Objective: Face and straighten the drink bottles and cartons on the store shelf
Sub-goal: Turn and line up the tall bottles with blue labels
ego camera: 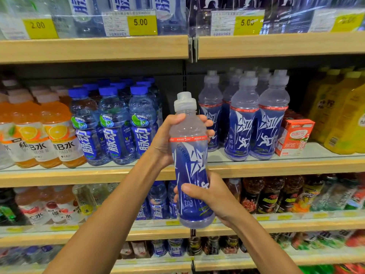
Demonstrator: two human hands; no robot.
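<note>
Both our forearms rise from the bottom of the head view, and between them we hold a blue-labelled bottle [190, 155] with a pale sports cap in the air, in front of the middle shelf [88, 175] and not resting on it. It stands nearly upright, its top leaning a little to the left, and the label's white lettering faces us. Our left hand [164, 139] wraps the clear upper part just under the neck, with the fingers curled round the far side. Our right hand [209, 196] grips the lower half, the thumb lying across the label. On the shelf behind, to the right, stand matching bottles [245, 123] in rows, labels forward. Just beside them on the right sits a red-and-white carton [294, 133], turned at an angle, and beyond it are yellow bottles [345, 115]. To the left are blue-capped bottles [116, 125], then orange drink bottles [57, 131] with orange slices on their labels. Yellow price tags [141, 22] hang along the shelf above. Dark bottles [272, 194] fill the blurred shelf below.
</note>
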